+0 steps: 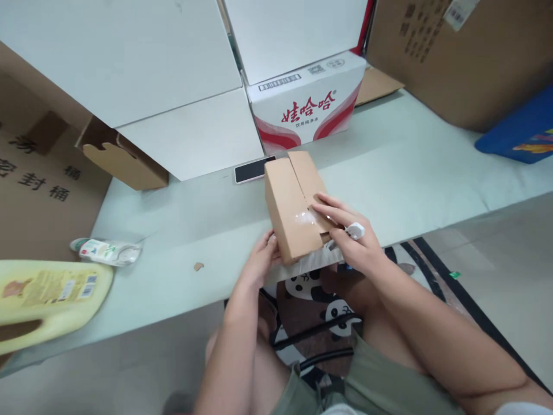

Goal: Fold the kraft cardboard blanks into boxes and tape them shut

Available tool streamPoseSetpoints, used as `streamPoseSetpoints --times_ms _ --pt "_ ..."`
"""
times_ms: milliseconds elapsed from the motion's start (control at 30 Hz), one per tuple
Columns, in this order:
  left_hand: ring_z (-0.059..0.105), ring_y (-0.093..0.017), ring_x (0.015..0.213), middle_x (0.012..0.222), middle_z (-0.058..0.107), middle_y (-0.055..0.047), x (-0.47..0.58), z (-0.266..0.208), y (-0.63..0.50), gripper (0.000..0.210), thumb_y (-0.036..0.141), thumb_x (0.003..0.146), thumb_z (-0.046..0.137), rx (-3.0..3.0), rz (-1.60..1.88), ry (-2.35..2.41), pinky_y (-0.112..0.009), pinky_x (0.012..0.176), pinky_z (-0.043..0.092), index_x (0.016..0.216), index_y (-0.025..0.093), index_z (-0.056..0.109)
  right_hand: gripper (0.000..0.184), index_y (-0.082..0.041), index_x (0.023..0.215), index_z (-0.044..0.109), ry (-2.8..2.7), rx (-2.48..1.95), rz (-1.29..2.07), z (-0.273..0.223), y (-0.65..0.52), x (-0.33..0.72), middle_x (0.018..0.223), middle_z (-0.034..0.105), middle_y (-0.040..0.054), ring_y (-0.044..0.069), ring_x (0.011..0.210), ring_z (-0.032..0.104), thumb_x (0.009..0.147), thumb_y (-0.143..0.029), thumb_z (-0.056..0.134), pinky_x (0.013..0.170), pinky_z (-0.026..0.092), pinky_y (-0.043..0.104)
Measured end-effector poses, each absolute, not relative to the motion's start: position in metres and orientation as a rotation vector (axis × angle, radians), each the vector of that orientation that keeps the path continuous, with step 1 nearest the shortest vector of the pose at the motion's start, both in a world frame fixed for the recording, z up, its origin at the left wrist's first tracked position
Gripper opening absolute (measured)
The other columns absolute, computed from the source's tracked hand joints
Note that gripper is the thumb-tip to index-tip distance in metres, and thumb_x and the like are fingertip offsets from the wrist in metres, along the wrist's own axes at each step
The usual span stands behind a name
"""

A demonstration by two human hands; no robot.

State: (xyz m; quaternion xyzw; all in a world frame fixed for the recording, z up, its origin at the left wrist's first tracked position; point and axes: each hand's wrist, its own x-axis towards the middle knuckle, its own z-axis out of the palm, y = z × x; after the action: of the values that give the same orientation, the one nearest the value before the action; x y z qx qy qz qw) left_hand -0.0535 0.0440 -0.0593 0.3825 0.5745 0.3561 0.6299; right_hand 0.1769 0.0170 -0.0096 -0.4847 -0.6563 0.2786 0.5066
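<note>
A small brown cardboard box (288, 199) rests on the light green tabletop near its front edge, tilted slightly, top flaps folded together along a centre seam. A glossy strip of clear tape (306, 217) lies across the seam toward the near end. My left hand (260, 260) holds the box's lower left side, fingers partly hidden beneath it. Over the right side and near end lies my right hand (356, 233), fingers bent onto the top flap. A small white object (355, 230) sits at its fingers; I cannot make out what it is.
A dark-screened phone-like device (254, 170) lies behind the box. White cartons (309, 109) stand at the back, with large brown cartons at both sides. On the left are a yellow jug (56, 297), a clear plastic packet (108, 252) and a cardboard scrap (198, 266).
</note>
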Motion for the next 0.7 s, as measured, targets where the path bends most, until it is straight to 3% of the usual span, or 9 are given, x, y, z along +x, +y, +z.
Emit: streamPoseSetpoints --times_ms 67,167,233,300,400,500,533,600,700 --pt "0.069 -0.028 0.115 0.132 0.067 -0.016 -0.053 -0.060 0.042 0.058 0.044 0.087 0.069 1.216 1.105 1.452 -0.043 0.093 0.057 0.139 0.022 0.055 0.047 -0.025 0.127 0.072 -1.610 -1.187 0.632 -0.010 0.019 0.179 0.147 0.061 0.0074 0.027 0.136 0.057 0.085 -0.014 0.052 0.117 0.045 0.049" --pt "0.043 -0.030 0.147 0.148 0.056 -0.011 -0.051 -0.051 0.040 0.044 0.044 0.098 0.049 1.950 1.588 1.163 -0.055 0.121 0.034 0.137 0.026 0.058 0.046 -0.024 0.130 0.069 -1.744 -1.125 0.593 -0.010 0.023 0.177 0.147 0.060 0.0087 0.027 0.140 0.054 0.088 -0.020 0.052 0.120 0.041 0.051" --pt "0.046 -0.028 0.144 0.141 0.061 -0.008 -0.046 -0.044 0.039 0.041 0.041 0.098 0.046 2.321 1.505 0.896 -0.056 0.124 0.029 0.133 0.027 0.061 0.043 -0.023 0.131 0.068 -1.811 -1.063 0.587 -0.007 0.023 0.176 0.148 0.059 0.0103 0.027 0.141 0.053 0.092 -0.027 0.051 0.120 0.042 0.051" --pt "0.058 -0.025 0.131 0.131 0.064 -0.009 -0.038 -0.039 0.039 0.039 0.040 0.098 0.043 2.423 1.542 0.851 -0.055 0.123 0.031 0.129 0.025 0.062 0.037 -0.023 0.123 0.071 -1.760 -1.073 0.549 -0.001 0.021 0.180 0.141 0.064 0.0116 0.027 0.132 0.060 0.095 -0.035 0.051 0.111 0.050 0.049" --pt "0.063 -0.025 0.121 0.120 0.067 -0.009 -0.027 -0.040 0.038 0.039 0.043 0.099 0.037 2.429 1.638 0.952 -0.055 0.119 0.039 0.120 0.025 0.064 0.040 -0.022 0.096 0.075 -1.406 -1.148 0.266 0.012 0.011 0.192 0.093 0.073 0.0092 0.024 0.088 0.071 0.098 -0.050 0.046 0.074 0.059 0.040" --pt "0.063 -0.025 0.120 0.118 0.068 -0.009 -0.020 -0.044 0.036 0.039 0.045 0.099 0.037 2.433 1.678 1.001 -0.055 0.117 0.040 0.115 0.025 0.066 0.059 -0.023 0.085 0.072 -1.119 -1.094 0.126 0.019 0.000 0.198 0.055 0.055 0.0018 0.016 0.046 0.053 0.099 -0.065 0.033 0.042 0.040 0.031" --pt "0.063 -0.025 0.120 0.119 0.068 -0.009 -0.019 -0.045 0.036 0.038 0.045 0.099 0.038 2.432 1.684 1.015 -0.055 0.117 0.040 0.115 0.025 0.066 0.062 -0.023 0.086 0.072 -1.129 -1.075 0.156 0.020 -0.003 0.196 0.052 0.054 0.0007 0.015 0.041 0.050 0.099 -0.067 0.030 0.038 0.036 0.029" --pt "0.063 -0.026 0.120 0.120 0.068 -0.009 -0.015 -0.046 0.034 0.036 0.044 0.099 0.041 2.432 1.681 1.044 -0.055 0.117 0.040 0.117 0.024 0.065 0.061 -0.023 0.088 0.072 -1.295 -1.075 0.239 0.021 -0.008 0.187 0.055 0.062 0.0018 0.015 0.045 0.057 0.101 -0.065 0.030 0.040 0.039 0.028" --pt "0.062 -0.027 0.122 0.122 0.067 -0.011 -0.011 -0.047 0.032 0.036 0.044 0.098 0.044 2.418 1.675 1.072 -0.057 0.118 0.039 0.119 0.024 0.064 0.039 -0.022 0.090 0.071 -1.603 -1.136 0.217 0.024 -0.011 0.172 0.069 0.073 0.0033 0.014 0.058 0.067 0.103 -0.047 0.043 0.051 0.047 0.025"
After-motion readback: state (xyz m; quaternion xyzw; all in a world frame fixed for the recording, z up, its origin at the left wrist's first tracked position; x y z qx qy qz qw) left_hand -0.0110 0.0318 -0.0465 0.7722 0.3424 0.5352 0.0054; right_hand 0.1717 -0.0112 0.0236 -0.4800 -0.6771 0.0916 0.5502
